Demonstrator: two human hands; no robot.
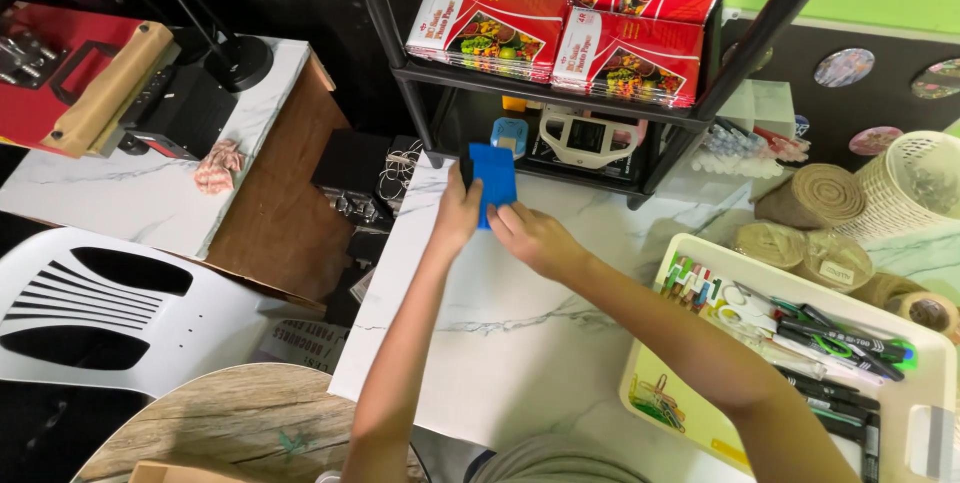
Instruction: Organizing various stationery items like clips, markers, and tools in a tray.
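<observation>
a blue flat tool [493, 181] is gripped by both hands, left hand [457, 215] and right hand [532, 238], near the marble tabletop's [520, 343] far edge.

A small flat blue rectangular thing [493, 180] is held up on its edge, just above the far end of the white marble-look table. It looks smooth and plain. Its lower left side is hidden by the left hand [455, 215]. The right hand [530, 239] touches its bottom corner.
</observation>
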